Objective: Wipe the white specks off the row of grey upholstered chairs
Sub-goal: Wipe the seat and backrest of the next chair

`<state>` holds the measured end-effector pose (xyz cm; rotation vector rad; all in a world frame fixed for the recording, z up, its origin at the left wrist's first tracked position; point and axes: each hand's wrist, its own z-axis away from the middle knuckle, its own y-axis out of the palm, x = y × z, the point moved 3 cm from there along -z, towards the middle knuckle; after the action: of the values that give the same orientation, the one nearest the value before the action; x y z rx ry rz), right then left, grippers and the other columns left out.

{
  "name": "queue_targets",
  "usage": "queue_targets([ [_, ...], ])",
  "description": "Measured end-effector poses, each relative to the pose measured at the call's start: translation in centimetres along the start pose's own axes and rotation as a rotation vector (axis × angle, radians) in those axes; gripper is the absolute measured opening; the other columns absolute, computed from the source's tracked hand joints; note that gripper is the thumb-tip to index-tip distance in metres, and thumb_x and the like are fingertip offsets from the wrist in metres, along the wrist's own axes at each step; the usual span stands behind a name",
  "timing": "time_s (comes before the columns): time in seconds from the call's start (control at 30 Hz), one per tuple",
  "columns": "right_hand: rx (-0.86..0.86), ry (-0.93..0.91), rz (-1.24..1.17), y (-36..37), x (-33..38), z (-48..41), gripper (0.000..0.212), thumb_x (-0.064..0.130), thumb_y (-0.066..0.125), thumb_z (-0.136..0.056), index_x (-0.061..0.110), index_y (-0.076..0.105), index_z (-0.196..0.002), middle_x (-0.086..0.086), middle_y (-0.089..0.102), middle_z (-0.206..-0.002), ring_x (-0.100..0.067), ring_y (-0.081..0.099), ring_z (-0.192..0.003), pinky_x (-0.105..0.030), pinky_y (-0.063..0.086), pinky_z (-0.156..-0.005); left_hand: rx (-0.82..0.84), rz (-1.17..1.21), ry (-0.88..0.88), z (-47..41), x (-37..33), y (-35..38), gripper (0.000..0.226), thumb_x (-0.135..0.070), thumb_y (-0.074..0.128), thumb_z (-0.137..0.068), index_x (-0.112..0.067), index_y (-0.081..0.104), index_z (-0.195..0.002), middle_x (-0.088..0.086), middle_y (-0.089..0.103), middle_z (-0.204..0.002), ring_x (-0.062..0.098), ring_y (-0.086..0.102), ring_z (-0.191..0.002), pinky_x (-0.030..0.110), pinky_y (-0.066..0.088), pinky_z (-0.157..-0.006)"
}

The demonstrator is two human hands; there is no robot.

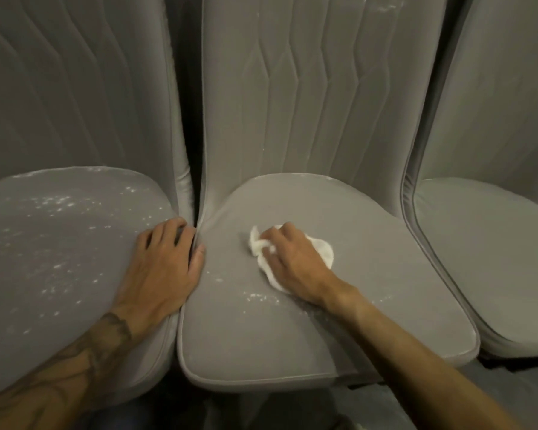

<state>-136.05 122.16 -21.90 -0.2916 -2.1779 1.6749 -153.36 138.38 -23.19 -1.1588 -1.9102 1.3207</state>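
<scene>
While the left hand [165, 262] rests spread on one seat [44, 243], the right hand [292, 265] seemingly pinches white cloth [323, 252].

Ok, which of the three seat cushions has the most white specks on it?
The left seat cushion, where the left hand rests: specks scatter across it. The middle cushion shows a small patch, the right cushion almost none.

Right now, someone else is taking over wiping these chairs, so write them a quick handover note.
Left hand rests on the left seat at its edge by the gap. Right hand grips the white cloth on the middle seat.
Done: most of the middle seat looks clean.
To do: specks near its front, a few high on its backrest, and the whole left seat, heavily speckled.
Right seat looks mostly clean.
</scene>
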Motion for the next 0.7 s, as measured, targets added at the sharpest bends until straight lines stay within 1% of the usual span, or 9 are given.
queue_targets([
  [0.1, 0.044, -0.069, -0.102, -1.6, -1.9, 0.9, 0.02, 0.03, 0.053, -0.097, 0.022, 0.065, -0.111, 0.0, 0.064, -0.113, -0.025, 0.058, -0.102, -0.039, 0.048, -0.087, 0.028, -0.004, 0.008, 0.2, 0.1, 0.0, 0.039, -0.036, 0.037, -0.104, -0.008, 0.062, -0.116, 0.019, 0.058, -0.128, 0.037, 0.056, -0.115, 0.05, 0.042, -0.097],
  [0.23, 0.001, 0.267, -0.038, -3.1, -8.2, 0.5, 0.025, 0.021, 0.058, -0.096, 0.005, 0.063, -0.115, -0.019, 0.061, -0.108, -0.042, 0.056, -0.101, -0.046, 0.044, -0.086, 0.04, 0.004, 0.001, 0.0, 0.0, 0.1, 0.042, -0.037, 0.036, -0.104, -0.007, 0.063, -0.116, 0.02, 0.059, -0.128, 0.038, 0.057, -0.114, 0.051, 0.043, -0.097],
  [0.3, -0.013, 0.31, -0.017, -2.8, -7.1, 0.5, 0.027, 0.026, 0.053, -0.098, 0.01, 0.061, -0.117, -0.016, 0.06, -0.112, -0.04, 0.057, -0.102, -0.045, 0.044, -0.087, 0.023, -0.002, 0.005, -0.1, 0.0, 0.1, 0.042, -0.037, 0.036, -0.103, -0.007, 0.063, -0.115, 0.02, 0.059, -0.127, 0.038, 0.057, -0.113, 0.051, 0.042, -0.095],
  [0.33, -0.021, 0.267, -0.022, -2.4, -5.7, 1.0, 0.026, 0.032, 0.051, -0.098, 0.019, 0.062, -0.117, -0.009, 0.06, -0.115, -0.034, 0.059, -0.103, -0.043, 0.047, -0.087, 0.013, -0.004, 0.01, -0.1, 0.0, 0.1, 0.042, -0.037, 0.036, -0.103, -0.008, 0.063, -0.115, 0.019, 0.058, -0.127, 0.038, 0.057, -0.113, 0.051, 0.042, -0.095],
  [0.4, -0.045, 0.035, -0.077, -2.3, -3.0, 2.4, 0.02, 0.038, 0.05, -0.097, 0.031, 0.062, -0.112, 0.01, 0.059, -0.114, -0.02, 0.06, -0.105, -0.036, 0.051, -0.086, -0.006, -0.006, 0.017, -0.1, 0.1, 0.1, 0.041, -0.037, 0.037, -0.103, -0.007, 0.063, -0.115, 0.019, 0.058, -0.127, 0.039, 0.057, -0.112, 0.052, 0.042, -0.094],
  [0.5, 0.056, -0.114, -0.167, -3.3, -4.4, 3.4, 0.019, 0.035, 0.05, -0.098, 0.029, 0.064, -0.11, 0.006, 0.059, -0.114, -0.021, 0.059, -0.108, -0.034, 0.047, -0.092, -0.029, -0.005, 0.026, -0.1, 0.1, 0.3, 0.04, -0.036, 0.038, -0.103, -0.007, 0.063, -0.115, 0.02, 0.057, -0.126, 0.041, 0.057, -0.11, 0.053, 0.042, -0.093],
  [0.57, 0.063, 0.042, -0.073, -3.8, -8.2, 2.7, 0.023, 0.032, 0.053, -0.099, 0.022, 0.065, -0.117, -0.006, 0.059, -0.118, -0.031, 0.059, -0.108, -0.04, 0.047, -0.092, -0.044, 0.0, 0.022, -0.1, 0.1, 0.3, 0.04, -0.036, 0.038, -0.103, -0.007, 0.063, -0.115, 0.02, 0.057, -0.126, 0.041, 0.057, -0.11, 0.054, 0.042, -0.093],
  [0.67, -0.011, 0.498, -0.006, -3.6, -12.1, 2.1, 0.031, 0.029, 0.05, -0.101, 0.011, 0.058, -0.125, -0.02, 0.055, -0.122, -0.044, 0.055, -0.107, -0.045, 0.042, -0.092, -0.062, -0.01, 0.021, -0.2, 0.1, 0.5, 0.039, -0.036, 0.039, -0.103, -0.008, 0.063, -0.115, 0.02, 0.057, -0.127, 0.042, 0.057, -0.109, 0.053, 0.041, -0.093],
  [0.7, -0.025, 0.561, 0.035, -3.1, -11.6, 2.0, 0.033, 0.03, 0.048, -0.101, 0.011, 0.056, -0.126, -0.02, 0.056, -0.123, -0.043, 0.054, -0.107, -0.045, 0.039, -0.091, -0.072, -0.013, 0.025, -0.2, 0.1, 0.6, 0.038, -0.036, 0.039, -0.103, -0.008, 0.063, -0.114, 0.02, 0.057, -0.127, 0.042, 0.056, -0.109, 0.053, 0.041, -0.093],
])
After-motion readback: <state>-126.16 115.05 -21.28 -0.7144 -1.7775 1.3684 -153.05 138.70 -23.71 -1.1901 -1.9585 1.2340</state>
